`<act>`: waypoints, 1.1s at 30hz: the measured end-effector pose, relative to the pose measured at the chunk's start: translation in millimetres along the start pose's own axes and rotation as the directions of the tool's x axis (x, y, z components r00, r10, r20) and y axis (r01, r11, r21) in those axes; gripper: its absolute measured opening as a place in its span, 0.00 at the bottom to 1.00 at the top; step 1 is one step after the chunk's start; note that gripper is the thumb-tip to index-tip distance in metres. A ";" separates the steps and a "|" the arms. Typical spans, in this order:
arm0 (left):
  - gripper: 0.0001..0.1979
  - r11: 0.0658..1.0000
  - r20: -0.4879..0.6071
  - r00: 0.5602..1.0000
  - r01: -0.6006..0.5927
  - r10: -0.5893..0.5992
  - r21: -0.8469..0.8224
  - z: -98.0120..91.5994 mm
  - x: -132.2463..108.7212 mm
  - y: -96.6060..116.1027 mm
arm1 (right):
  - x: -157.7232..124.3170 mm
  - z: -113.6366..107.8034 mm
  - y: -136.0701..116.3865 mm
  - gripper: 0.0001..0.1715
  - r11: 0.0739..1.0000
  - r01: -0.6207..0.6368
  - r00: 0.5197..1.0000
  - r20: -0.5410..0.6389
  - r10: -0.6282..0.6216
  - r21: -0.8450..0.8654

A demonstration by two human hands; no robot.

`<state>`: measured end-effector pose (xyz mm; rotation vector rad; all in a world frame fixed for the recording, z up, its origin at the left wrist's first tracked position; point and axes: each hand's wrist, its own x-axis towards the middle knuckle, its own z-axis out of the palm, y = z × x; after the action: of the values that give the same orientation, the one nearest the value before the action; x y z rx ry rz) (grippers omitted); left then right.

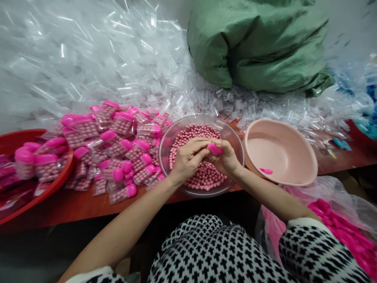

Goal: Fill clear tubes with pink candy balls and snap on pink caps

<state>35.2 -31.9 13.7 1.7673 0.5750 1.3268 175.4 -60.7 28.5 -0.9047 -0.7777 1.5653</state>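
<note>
My left hand [188, 157] and my right hand [225, 159] meet above a clear bowl [235, 137] filled with small pink balls [188, 133]. Between the fingertips of both hands sits a bright pink cap [214, 148]. The left hand's fingers curl around something hidden, probably a small clear case; I cannot tell. To the left of the bowl lies a heap of filled clear cases with pink caps [118, 149].
A pink basin [279, 153] with one pink cap [266, 171] stands right of the bowl. A red tray [63, 177] with filled cases is at the left. Behind are piles of empty clear cases [88, 59] and a green sack [259, 43]. A bag of pink caps [344, 232] sits at the lower right.
</note>
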 end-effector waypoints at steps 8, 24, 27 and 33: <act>0.10 0.985 0.002 0.989 0.150 -0.151 -0.086 -1.6 0.6 -2.8 | 1.2 -14.8 -14.1 0.21 0.985 -0.157 0.974 0.152 0.166 -0.067; 0.11 0.987 -0.063 0.985 0.161 -0.159 0.027 3.7 0.2 -1.7 | 15.8 9.4 2.3 0.20 0.998 -0.068 0.994 -0.089 0.069 0.009; 0.13 0.947 -0.045 0.954 0.287 -0.296 -0.145 1.7 2.5 -6.2 | 15.3 2.9 -5.2 0.23 0.986 -0.162 0.987 0.000 0.162 -0.030; 0.15 0.921 -0.056 0.939 0.320 -0.339 -0.223 3.2 3.4 -7.5 | 14.4 -5.1 -8.7 0.22 0.976 -0.217 0.972 0.091 0.219 -0.028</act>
<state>40.2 -26.3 9.0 1.3711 0.7212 1.1887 182.6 -45.0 31.5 -0.9610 -0.7793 1.8066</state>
